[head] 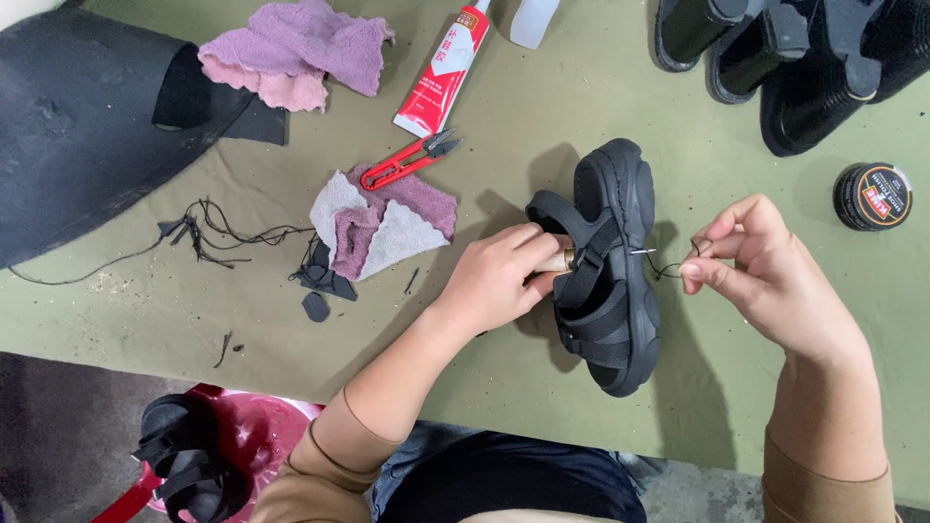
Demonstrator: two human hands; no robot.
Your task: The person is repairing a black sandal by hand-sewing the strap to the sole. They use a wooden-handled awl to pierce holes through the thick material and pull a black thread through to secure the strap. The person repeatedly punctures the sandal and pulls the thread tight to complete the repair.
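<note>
Two hands work one black chunky sandal [608, 266] lying on its side on the olive tabletop [542, 107]. The left hand [499, 276] is closed around a wooden-handled awl [560, 259], its metal tip poking through a strap; the right hand [765, 266] pinches a thin black thread [668, 267] just beside the sole. A slip of the tip could prick the pinching fingers, and a hard tug might snap or tangle the thread. Thick ridged sole, crossing webbing straps, matte black all over.
</note>
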